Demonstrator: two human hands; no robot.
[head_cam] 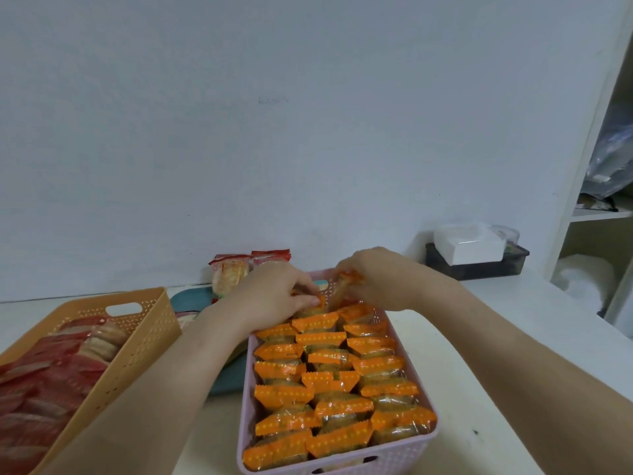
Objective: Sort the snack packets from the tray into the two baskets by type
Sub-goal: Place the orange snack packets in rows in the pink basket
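Left hand (274, 296) and right hand (376, 279) seemingly pinch orange packets (320, 339) over pink basket (244, 406); red packets (51, 382) fill orange basket (144, 337).

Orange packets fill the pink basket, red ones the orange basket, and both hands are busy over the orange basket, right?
Not quite. The head view shows the left hand and right hand over the far end of the pink basket, not the orange basket. The rest holds: orange packets fill the pink one, red packets the orange one.
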